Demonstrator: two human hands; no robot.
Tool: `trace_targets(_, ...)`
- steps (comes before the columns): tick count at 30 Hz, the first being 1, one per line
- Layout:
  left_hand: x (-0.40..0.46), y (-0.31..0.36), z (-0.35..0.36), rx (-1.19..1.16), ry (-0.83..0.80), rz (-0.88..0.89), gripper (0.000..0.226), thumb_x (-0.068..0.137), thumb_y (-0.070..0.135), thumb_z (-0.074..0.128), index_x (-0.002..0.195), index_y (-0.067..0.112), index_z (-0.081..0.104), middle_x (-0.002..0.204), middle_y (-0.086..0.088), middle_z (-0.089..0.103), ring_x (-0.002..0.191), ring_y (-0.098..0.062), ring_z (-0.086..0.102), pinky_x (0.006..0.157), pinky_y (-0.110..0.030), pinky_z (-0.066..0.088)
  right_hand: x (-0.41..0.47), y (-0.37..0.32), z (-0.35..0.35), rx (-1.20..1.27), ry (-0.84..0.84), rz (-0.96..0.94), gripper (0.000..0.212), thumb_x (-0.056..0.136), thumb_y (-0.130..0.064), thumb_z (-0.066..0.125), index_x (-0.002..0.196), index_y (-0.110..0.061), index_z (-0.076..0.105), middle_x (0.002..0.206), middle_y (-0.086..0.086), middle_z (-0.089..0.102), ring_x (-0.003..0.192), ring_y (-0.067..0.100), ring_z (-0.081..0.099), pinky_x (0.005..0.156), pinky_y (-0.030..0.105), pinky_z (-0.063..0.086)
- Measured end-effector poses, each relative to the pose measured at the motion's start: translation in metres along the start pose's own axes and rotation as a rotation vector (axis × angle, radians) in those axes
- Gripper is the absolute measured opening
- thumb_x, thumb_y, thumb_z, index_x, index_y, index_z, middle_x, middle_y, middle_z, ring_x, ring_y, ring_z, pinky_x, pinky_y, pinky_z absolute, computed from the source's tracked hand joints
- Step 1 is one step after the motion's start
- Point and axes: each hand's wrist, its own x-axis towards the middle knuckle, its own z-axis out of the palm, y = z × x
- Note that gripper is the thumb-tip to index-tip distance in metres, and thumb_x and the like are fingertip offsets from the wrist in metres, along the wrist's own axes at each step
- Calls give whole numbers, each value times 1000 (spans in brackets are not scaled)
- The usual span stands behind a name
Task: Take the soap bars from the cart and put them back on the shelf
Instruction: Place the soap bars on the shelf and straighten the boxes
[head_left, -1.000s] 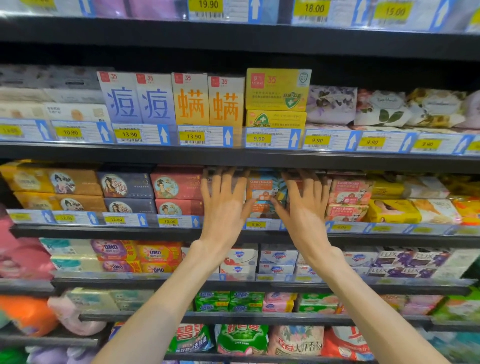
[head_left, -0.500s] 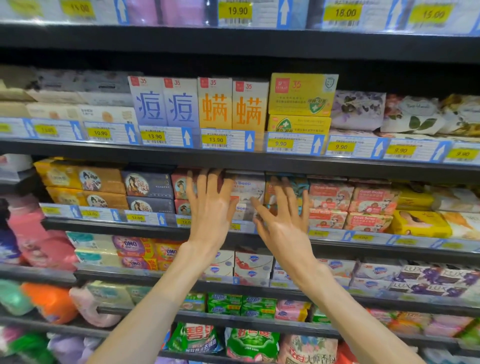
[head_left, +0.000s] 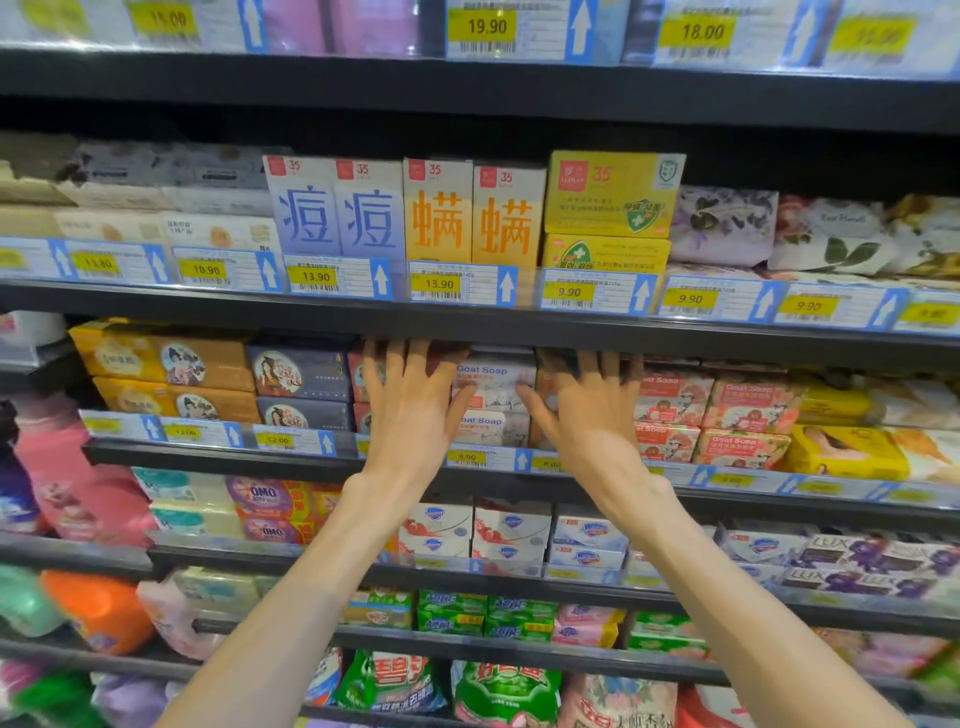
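Two stacked white cardboard Goat Soap boxes (head_left: 493, 397), flat rectangular cartons with matte printed fronts, sit on the dark metal shelf (head_left: 218, 453) directly under the yellow 13.90 price tag (head_left: 439, 284). The left hand (head_left: 410, 415) lies just left of them, fingers straight and spread, tips reaching under the shelf edge above against red cartons there; it grasps nothing. The right hand (head_left: 587, 415) lies just right of them, fingers likewise straight and fanned, thumb touching the upper white box's right edge, holding nothing. Right of that hand stand pink cardboard Goat Soap boxes (head_left: 722, 415) with floral print, then glossy yellow wrapped bars (head_left: 847, 452).
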Motion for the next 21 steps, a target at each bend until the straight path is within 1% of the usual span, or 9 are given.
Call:
trace_targets(2,0,-2,2,7,-5,3,30,97,42,60,118,22,67,149,-11,45,143,-38,33,118,-64,16,5,-2,-1,-9,-40,1,42,93,-61,53,120,-34,70,135,10,58,134,43,42,114,63,16)
trace_targets(5,2,-3,4,9,4,2,30,96,41,62,119,22,67,146,-12,48,142,-39,34,119,-63,15,7,-4,0,-4,-1,-20,40,90,-59,60,124,-38,68,133,12,60,133,44,43,112,64,22)
trace_targets(9,2,-2,5,3,26,7,31,95,39,64,120,21,66,145,-12,49,139,-40,36,118,-64,18,9,-3,5,17,-33,-12,43,92,-61,53,130,-41,62,134,12,59,136,44,40,113,62,18)
trace_targets(12,2,-2,5,2,28,-1,32,95,38,65,122,21,65,144,-13,50,139,-40,37,118,-64,19,10,-1,5,20,-74,-15,45,93,-63,48,130,-41,62,134,12,60,137,43,41,114,64,19)
trace_targets(16,3,-1,4,23,40,16,32,95,38,65,122,21,65,145,-10,50,141,-37,37,119,-62,18,8,0,5,25,-40,-27,43,92,-62,50,126,-41,66,137,11,58,138,44,35,114,63,21)
trace_targets(21,1,1,4,17,51,11,30,95,37,66,121,22,65,147,-9,48,142,-36,35,120,-60,15,7,-1,8,52,31,-25,38,88,-59,59,116,-35,73,135,14,58,135,46,38,112,64,25)
